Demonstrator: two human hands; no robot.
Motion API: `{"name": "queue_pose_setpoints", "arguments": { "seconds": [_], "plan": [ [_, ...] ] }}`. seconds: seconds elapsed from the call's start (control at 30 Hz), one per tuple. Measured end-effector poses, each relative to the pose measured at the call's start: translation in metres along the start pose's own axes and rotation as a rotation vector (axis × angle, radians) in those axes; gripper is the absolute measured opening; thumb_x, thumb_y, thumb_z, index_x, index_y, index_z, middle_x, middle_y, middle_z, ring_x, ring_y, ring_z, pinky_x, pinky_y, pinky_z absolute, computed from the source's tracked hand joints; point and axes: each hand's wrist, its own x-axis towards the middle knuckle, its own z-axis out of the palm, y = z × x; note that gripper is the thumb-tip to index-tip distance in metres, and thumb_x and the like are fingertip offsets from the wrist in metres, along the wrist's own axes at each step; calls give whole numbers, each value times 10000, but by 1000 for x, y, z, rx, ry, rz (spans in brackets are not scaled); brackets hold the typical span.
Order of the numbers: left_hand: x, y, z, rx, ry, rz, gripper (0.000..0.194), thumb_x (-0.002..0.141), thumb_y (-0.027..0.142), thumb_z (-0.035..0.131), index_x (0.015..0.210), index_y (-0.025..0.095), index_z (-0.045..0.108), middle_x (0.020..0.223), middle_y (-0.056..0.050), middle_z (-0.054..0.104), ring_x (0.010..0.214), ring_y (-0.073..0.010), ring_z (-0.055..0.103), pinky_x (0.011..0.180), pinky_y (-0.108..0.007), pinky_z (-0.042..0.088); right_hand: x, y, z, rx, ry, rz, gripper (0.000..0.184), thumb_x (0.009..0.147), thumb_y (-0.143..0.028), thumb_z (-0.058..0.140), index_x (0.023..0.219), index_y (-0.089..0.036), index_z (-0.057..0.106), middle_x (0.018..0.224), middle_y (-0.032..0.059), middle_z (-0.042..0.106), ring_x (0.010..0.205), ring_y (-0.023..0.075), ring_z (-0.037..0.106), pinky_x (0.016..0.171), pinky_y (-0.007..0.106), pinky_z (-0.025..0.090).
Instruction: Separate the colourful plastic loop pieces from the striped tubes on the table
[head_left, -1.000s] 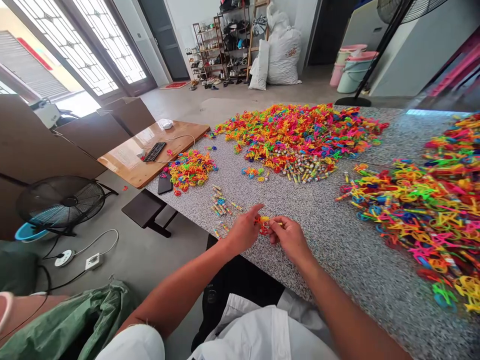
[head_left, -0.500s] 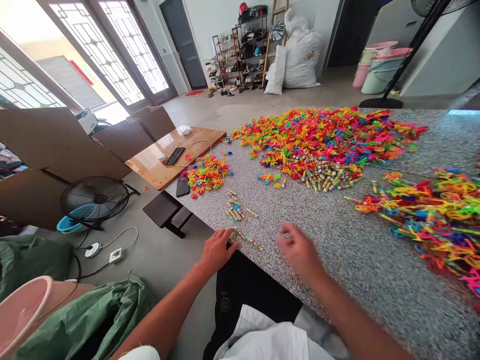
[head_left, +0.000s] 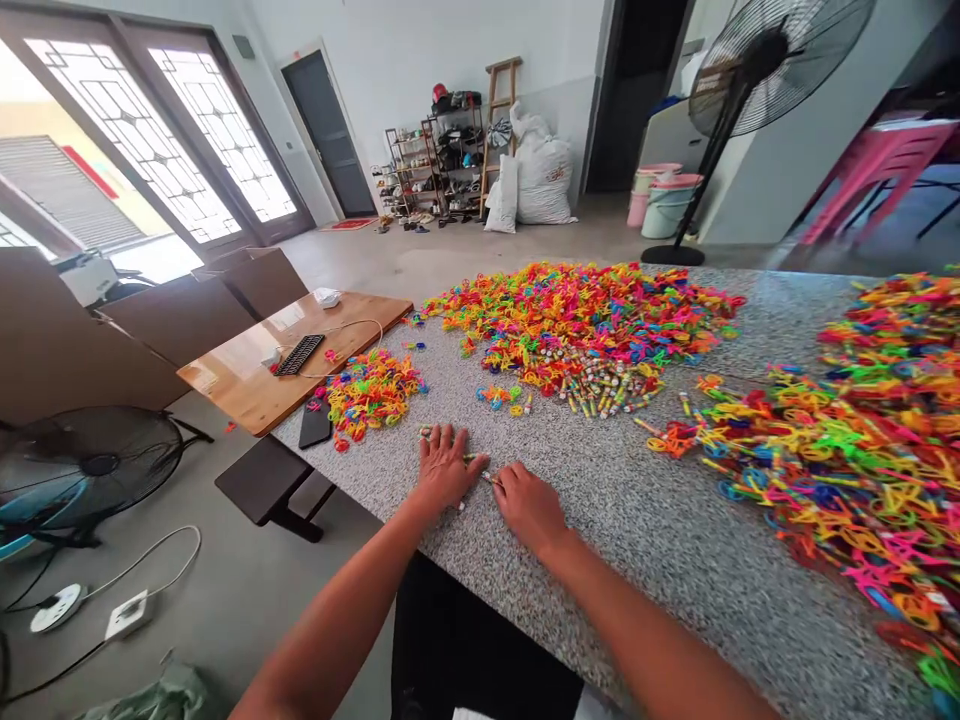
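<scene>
Grey speckled tabletop (head_left: pixel 615 460), left fingers (head_left: pixel 446 439) spread flat, right fingers (head_left: pixel 511 477) pinching stick (head_left: pixel 490 479), white wall (head_left: pixel 551 45)

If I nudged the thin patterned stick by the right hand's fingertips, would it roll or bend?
The stick looks slim and tube-like on a flat tabletop, so it would probably roll. It looks straight, suggesting stiff rather than floppy. Being so small beside the right hand, it is likely light.

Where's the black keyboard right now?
In the head view, the keyboard lies on the wooden table, left of the small colorful pile.
</scene>
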Motion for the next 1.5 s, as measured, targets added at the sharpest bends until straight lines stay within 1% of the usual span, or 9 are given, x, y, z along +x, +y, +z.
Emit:
{"name": "queue_pose_setpoints", "arguments": {
  "seconds": [0.17,0.37,0.6,0.7,0.8,1.0,1.2,1.4,1.5],
  "plan": [
    [61,13,-4,1,55,37,497,990,489,442,1357,183,580,1473,-192,497,1407,-367,400,1187,-578,209,-7,83,-40,-54,212,96,212,1020,-321,490,937,-215,653,998,87,666,964,244,624,867,350,459],
    [156,20,-1,-128,-166,199,552,901,389,627,1394,165,520,1447,-185,517,1365,-321,451,1141,-446,335,-13,210,-95,-500,181,51,169,945,-211,532,923,-140,684,1151,194,673,1180,342,529,1076,533,295],
    [144,-4,-13,-292,-72,36,395,760,293,764,1120,197,633,1095,-90,669,1028,-242,612,935,-355,465,-25,281,-142,-623,251,260,224,912,-176,508,746,-145,655,843,213,659,981,326,574,963,538,293],
    [126,-7,-22,-524,-34,-112,342,786,261,726,1108,195,628,856,-26,654,828,-175,615,822,-317,487,-20,254,-143,-378,390,267,192,904,-273,542,762,-173,625,866,189,668,968,321,594,945,517,336],
    [100,7,-31,-1016,-59,-217,488,760,335,760,1181,166,580,728,21,596,657,-118,572,697,-276,494,-17,183,-126,174,454,337,172,896,-360,570,892,-199,630,879,121,694,851,270,640,846,439,449],
    [23,64,-44,-1357,-343,-87,452,676,399,850,944,171,567,737,16,645,627,-88,582,609,-215,483,-24,59,-101,1129,293,400,302,845,-485,714,1006,-237,653,816,16,678,655,166,626,662,318,524],
    [-21,95,-57,-1524,-593,-131,338,705,308,859,883,136,628,797,-34,688,750,-135,684,685,-246,543,-38,48,-111,1513,150,504,294,745,-443,812,847,-209,667,659,-25,600,515,109,504,491,254,473],
    [-32,112,-52,-1941,-402,-642,128,820,190,739,888,152,637,854,-20,682,742,-96,679,643,-194,539,-74,32,-95,1640,255,555,312,733,-411,841,899,-218,660,808,8,708,591,108,570,544,241,496],
    [-39,121,-51,-1942,-425,-708,139,817,198,760,906,158,660,832,-5,674,633,-71,626,549,-178,505,-83,25,-79,1618,287,601,375,708,-431,860,954,-210,683,822,15,719,604,113,583,564,252,509]
  ]
}}
